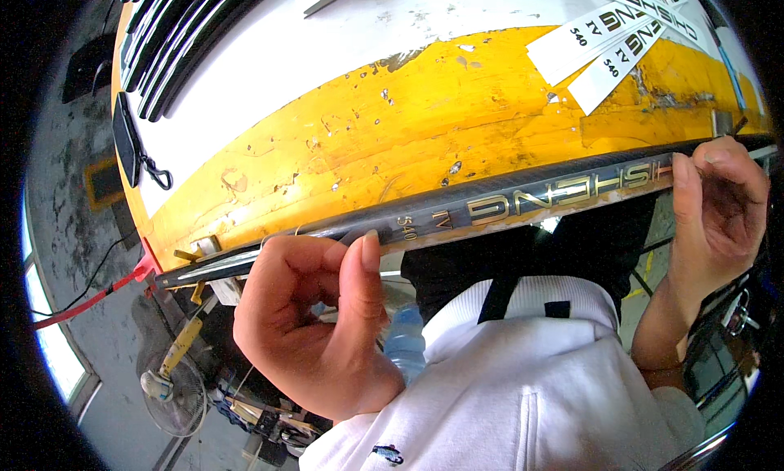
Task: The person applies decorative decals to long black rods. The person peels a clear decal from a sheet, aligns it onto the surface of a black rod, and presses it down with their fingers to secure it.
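Note:
A long clear decal strip [535, 203] with gold lettering stretches between my two hands. It lies along the near side of a dark, slender rod [441, 200] that runs across the table's front edge. My left hand [314, 324] is closed, pinching the strip's left end between thumb and finger; the other fingers curl inward. At the right end, my right hand [723, 205] pinches the strip with thumb and forefinger. Whether the strip is stuck to the rod or only held against it, I cannot tell.
Several black rods [192, 42] lie at the table's far left. White printed strips [600, 46] overlap at the far right. The yellow table edge [310, 144] is chipped. A red strap [90, 303] hangs left; a fan [175, 393] and clear bottle [404, 336] are below.

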Demonstrator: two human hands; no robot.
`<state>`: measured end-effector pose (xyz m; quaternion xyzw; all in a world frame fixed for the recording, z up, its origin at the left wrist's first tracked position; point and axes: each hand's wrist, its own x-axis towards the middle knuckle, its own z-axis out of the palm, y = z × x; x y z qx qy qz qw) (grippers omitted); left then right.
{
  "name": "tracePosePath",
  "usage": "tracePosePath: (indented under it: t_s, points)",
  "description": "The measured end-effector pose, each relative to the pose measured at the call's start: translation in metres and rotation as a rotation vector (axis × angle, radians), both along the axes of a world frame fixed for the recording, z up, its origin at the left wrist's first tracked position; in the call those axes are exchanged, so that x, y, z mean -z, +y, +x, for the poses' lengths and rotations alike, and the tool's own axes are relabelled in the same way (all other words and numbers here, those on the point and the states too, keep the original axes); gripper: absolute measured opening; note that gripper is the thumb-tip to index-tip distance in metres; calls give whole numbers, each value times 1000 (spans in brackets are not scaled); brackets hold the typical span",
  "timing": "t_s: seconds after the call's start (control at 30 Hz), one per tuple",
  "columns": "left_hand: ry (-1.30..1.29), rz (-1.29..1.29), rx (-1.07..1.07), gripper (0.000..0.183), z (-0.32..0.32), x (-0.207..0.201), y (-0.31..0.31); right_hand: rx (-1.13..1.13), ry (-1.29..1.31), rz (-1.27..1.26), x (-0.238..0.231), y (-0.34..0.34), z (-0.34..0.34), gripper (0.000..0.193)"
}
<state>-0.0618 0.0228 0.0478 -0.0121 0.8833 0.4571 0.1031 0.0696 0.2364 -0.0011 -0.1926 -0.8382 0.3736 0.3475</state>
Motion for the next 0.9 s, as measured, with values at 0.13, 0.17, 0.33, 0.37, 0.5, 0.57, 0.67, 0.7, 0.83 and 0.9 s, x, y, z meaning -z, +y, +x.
tracePosePath:
  t_s: [0.13, 0.17, 0.33, 0.37, 0.5, 0.57, 0.67, 0.7, 0.83, 0.9]
  points:
    - [39, -20, -24, 19, 2, 1, 4, -68, 19, -4, 2, 0, 0, 39]
    - [28, -14, -19, 19, 3, 0, 4, -70, 25, -7, 2, 0, 0, 39]
    - [4, 32, 54, 19, -1, -3, 1, -35, 5, -30, 4, 0, 3, 40]
    - [17, 27, 49, 19, 0, -2, 1, -39, -11, -29, 4, 1, 4, 40]
    - [42, 53, 47, 19, 2, 1, 1, -108, -32, -33, 2, 4, 6, 40]
    - [43, 69, 61, 19, 1, 1, 0, -118, -18, -45, 2, 5, 5, 40]
    - [44, 63, 76, 19, 0, 1, -2, -120, -6, -46, 3, 4, 5, 41]
    - [41, 60, 73, 19, 1, 1, -2, -117, -15, -37, 3, 4, 5, 41]
    - [36, 54, 70, 19, 2, 0, -2, -140, -23, -44, 3, 6, 6, 41]
    - [26, 60, 56, 19, 2, 0, -1, -133, -30, -30, 3, 6, 7, 41]
